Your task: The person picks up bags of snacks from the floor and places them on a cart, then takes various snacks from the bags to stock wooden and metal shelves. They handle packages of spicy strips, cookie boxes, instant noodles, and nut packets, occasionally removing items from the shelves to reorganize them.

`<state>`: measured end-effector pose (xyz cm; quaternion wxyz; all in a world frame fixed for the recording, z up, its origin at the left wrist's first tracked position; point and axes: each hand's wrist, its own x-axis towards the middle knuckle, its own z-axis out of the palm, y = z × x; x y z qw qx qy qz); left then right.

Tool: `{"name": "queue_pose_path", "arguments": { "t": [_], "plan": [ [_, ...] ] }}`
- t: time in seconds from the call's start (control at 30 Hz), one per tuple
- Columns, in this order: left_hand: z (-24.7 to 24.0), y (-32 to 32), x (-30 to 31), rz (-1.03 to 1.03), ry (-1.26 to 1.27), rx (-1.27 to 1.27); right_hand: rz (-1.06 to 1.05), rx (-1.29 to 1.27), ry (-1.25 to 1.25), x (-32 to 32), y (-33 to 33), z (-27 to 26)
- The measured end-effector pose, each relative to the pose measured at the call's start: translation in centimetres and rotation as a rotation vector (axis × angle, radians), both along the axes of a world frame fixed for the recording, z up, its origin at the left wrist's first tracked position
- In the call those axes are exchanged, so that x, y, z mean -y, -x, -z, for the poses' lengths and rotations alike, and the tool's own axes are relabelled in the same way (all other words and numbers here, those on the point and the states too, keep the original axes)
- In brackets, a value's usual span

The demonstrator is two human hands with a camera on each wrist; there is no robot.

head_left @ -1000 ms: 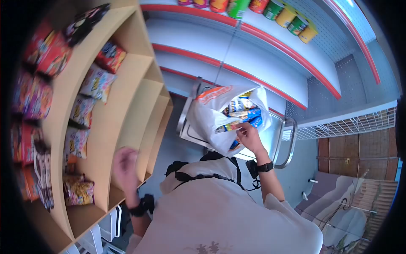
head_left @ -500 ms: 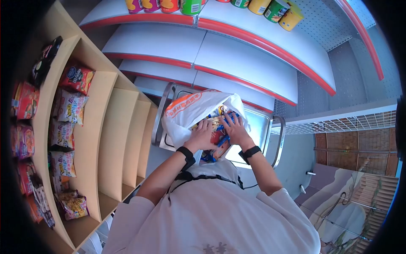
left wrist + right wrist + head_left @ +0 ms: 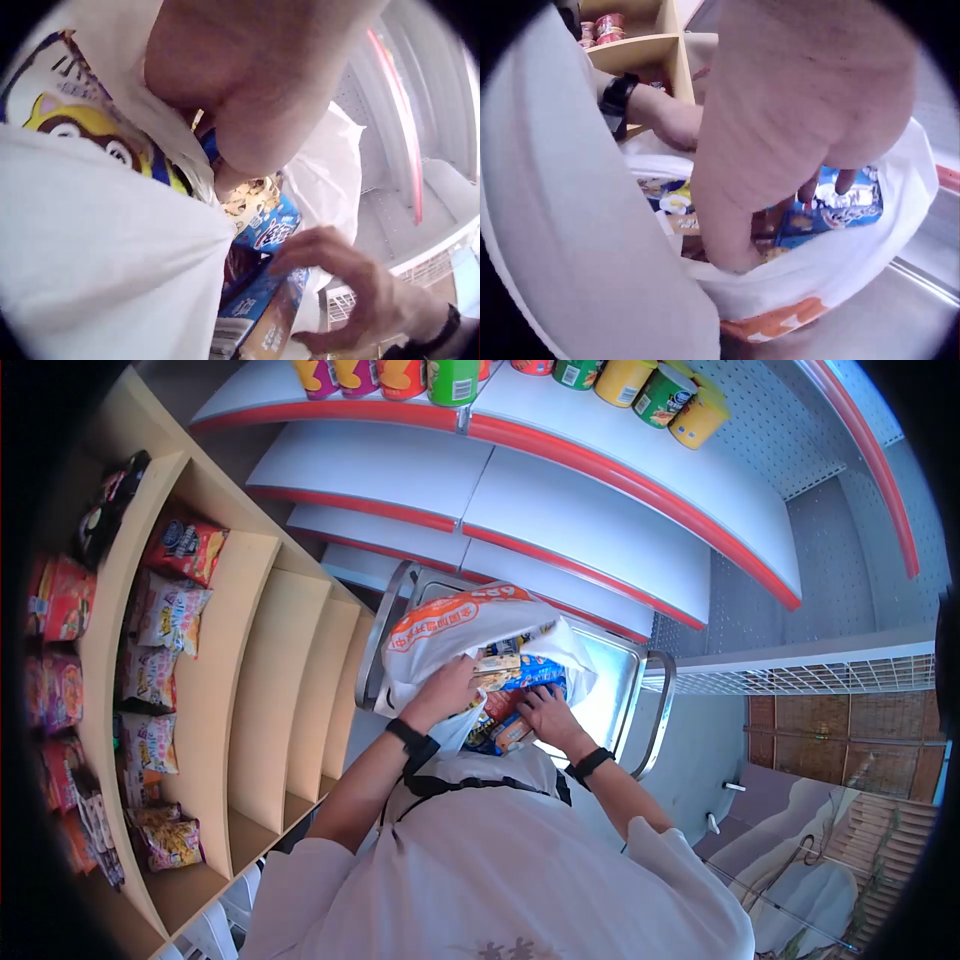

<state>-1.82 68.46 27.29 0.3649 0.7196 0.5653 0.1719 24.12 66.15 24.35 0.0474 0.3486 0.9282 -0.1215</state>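
A white plastic bag [image 3: 430,622] with orange print stands open, full of snack packs. Inside it lies a blue pack [image 3: 540,672] with a beige end picturing cookies. My left hand [image 3: 445,695] reaches over the bag's left rim, its thumb at the beige end in the left wrist view. Its other fingertips are hidden, so I cannot tell whether they grip that pack. My right hand [image 3: 552,720] reaches in from the right with fingers bent and spread. Its fingertips touch the packs beside an orange-brown pack [image 3: 515,735], thumb apart from the fingers.
The bag stands on a metal cart [image 3: 620,660] with upright handles [image 3: 657,715]. Ahead is a white shelf [image 3: 590,530] with red edging and canisters [image 3: 625,382] on top. Along the left runs a wooden shelf [image 3: 235,690] holding snack bags [image 3: 175,615].
My left hand has come from beside the wooden shelf to the bag. Both hands lay over the packs half a second ago; the left has since shifted left and the right down.
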Motion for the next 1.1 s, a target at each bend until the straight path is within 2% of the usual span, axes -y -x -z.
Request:
{"name": "queue_pose_path", "arguments": {
  "t": [0.03, 0.07, 0.1, 0.13, 0.17, 0.2, 0.23, 0.3, 0.33, 0.37, 0.43, 0.47, 0.5, 0.57, 0.6, 0.63, 0.7, 0.77, 0.83, 0.97, 1.03, 1.1],
  "plan": [
    [-2.5, 1.0, 0.4, -0.008, 0.000, -0.005, 0.024, -0.008, -0.017, -0.1, 0.0, 1.0],
    [-5.9, 2.2, 0.8, -0.011, -0.045, 0.046, 0.100, -0.017, 0.085, -0.4, 0.2, 0.7],
    [-8.8, 3.5, 1.3, -0.017, -0.092, 0.095, 0.205, -0.125, 0.189, -0.7, -0.3, 2.4],
    [-11.0, 5.2, 1.9, -0.039, -0.100, 0.084, 0.160, -0.168, 0.105, -1.4, -0.1, 1.1],
    [-13.1, 7.1, 2.8, -0.098, -0.026, 0.217, 0.107, -0.216, 0.022, -2.2, 0.5, -1.7],
    [-14.5, 9.0, 3.9, -0.163, 0.041, 0.349, 0.094, -0.280, 0.101, -3.3, 0.7, -3.5],
    [-15.2, 10.9, 5.2, -0.202, 0.023, 0.332, 0.076, -0.343, 0.184, -4.4, 1.0, -5.3],
    [-16.7, 14.1, 8.3, -0.383, 0.018, 0.851, 0.252, -0.470, 0.497, -5.2, 2.1, -9.9],
    [-18.1, 14.9, 10.1, -0.478, 0.075, 1.058, 0.276, -0.524, 0.589, -5.6, 2.9, -13.0],
    [-18.0, 15.9, 11.9, -0.502, 0.047, 1.049, 0.302, -0.571, 0.682, -5.9, 3.9, -15.7],
    [-17.8, 17.9, 15.5, -0.490, -0.021, 1.068, 0.403, -0.980, 0.950, -5.6, 6.5, -18.7],
    [-17.9, 17.7, 16.2, -0.580, -0.065, 1.210, 0.410, -1.073, 1.026, -5.8, 7.4, -18.5],
    [-18.2, 17.6, 16.7, -0.598, -0.086, 1.211, 0.385, -1.061, 1.033, -5.5, 9.5, -19.6],
    [-18.5, 18.0, 17.8, -0.741, -0.132, 1.266, 0.639, -1.336, 1.298, -3.7, 15.7, -22.5],
    [-17.4, 18.8, 19.0, -0.810, -0.080, 1.158, 0.568, -1.277, 1.314, -3.2, 18.6, -22.9],
    [-16.5, 19.3, 20.1, -0.824, -0.098, 1.162, 0.498, -1.217, 1.327, -2.6, 21.3, -23.4],
    [-15.7, 20.0, 22.1, -0.825, 0.023, 1.019, 0.242, -0.968, 1.262, -0.7, 25.9, -24.3],
    [-17.0, 19.7, 23.7, -0.876, -0.029, 1.058, 0.093, -0.872, 1.480, 1.2, 29.5, -25.1],
    [-17.7, 20.2, 25.1, -0.817, -0.017, 1.127, -0.103, -0.903, 1.512, 3.5, 32.5, -25.3],
    [-18.8, 21.9, 29.0, -0.877, -0.017, 1.169, -0.139, -0.823, 1.517, 6.8, 36.5, -25.0],
    [-18.3, 22.6, 31.2, -0.893, -0.060, 1.147, -0.156, -0.973, 1.575, 8.2, 38.1, -25.2],
    [-17.1, 23.4, 32.8, -0.930, -0.231, 1.473, -0.093, -1.188, 1.666, 10.2, 39.4, -26.4]
  ]
}}
